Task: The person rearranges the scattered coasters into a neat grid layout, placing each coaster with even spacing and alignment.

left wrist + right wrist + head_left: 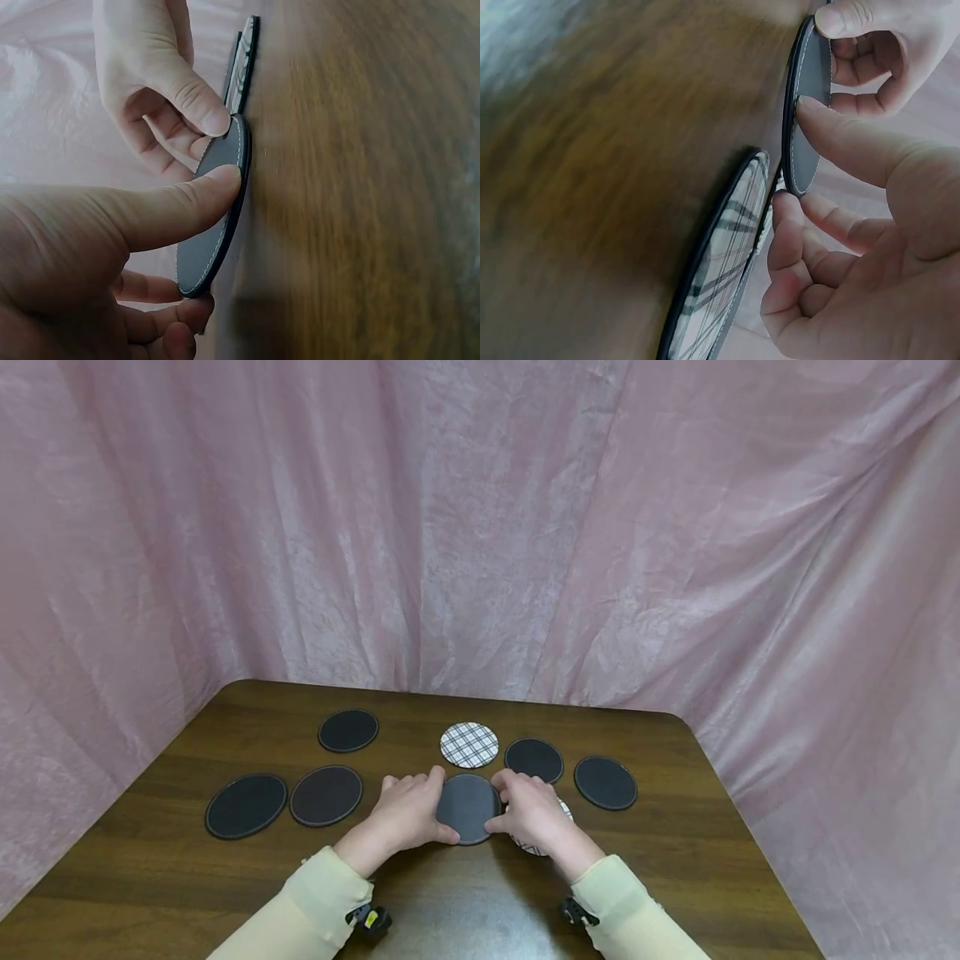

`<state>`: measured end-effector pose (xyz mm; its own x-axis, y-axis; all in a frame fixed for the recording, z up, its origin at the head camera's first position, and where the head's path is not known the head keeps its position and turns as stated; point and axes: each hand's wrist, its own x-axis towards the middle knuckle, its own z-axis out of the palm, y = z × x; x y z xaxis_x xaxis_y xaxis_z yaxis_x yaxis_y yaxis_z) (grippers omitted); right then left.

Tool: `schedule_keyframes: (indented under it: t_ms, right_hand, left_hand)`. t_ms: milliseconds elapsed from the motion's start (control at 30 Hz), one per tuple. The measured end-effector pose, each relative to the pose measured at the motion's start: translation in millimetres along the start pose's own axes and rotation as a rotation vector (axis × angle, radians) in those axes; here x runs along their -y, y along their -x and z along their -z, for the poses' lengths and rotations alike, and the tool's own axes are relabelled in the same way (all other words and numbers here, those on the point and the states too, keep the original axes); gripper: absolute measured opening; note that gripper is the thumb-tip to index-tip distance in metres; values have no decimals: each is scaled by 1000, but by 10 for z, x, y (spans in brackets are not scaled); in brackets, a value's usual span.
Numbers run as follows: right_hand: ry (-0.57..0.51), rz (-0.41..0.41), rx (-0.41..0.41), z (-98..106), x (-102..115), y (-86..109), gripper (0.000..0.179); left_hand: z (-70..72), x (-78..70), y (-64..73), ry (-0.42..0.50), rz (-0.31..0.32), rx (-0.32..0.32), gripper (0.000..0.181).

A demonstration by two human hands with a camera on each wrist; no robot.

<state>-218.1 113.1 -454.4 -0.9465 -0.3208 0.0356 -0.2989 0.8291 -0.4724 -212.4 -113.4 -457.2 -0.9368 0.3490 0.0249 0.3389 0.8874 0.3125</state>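
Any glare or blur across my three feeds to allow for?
Head: pale sheen on the table at bottom centre, shadow either side; left wrist: wood grain soft, lower left dim, but the held coaster's stitching readable; right wrist: wood smeared, bluish-white glare top left, stitching clearer.

The desk [675, 877] is brown, with wood grain running across it, rounded corners at its far edge and a pale sheen of light toward its near side. Over on the left I can see two dark round discs lying flat just beside each other, an outer disc [246, 806] and an inner disc [326, 796], with a back disc [348, 730] behind them. Farther right lie a plaid disc [468, 745], a middle disc [534, 760] and an end disc [606, 782], both dark, plus a second plaid piece [724, 262], partly hidden, nearer the front.
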Motion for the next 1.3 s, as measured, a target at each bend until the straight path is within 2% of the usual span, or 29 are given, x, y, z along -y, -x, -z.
schedule_keyframes:
  t_ms: [467,700,1300]
  right_hand:
    - [-27,-27,46,27,-51,25,64]
    - [-31,-32,61,1,-102,-16,64]
    - [-12,-12,83,19,-86,-18,58]
  left_hand:
    - [-10,-54,21,-25,-8,16,75]
    - [-8,-61,21,-46,-12,1,71]
    - [-18,-24,12,-58,-16,24,78]
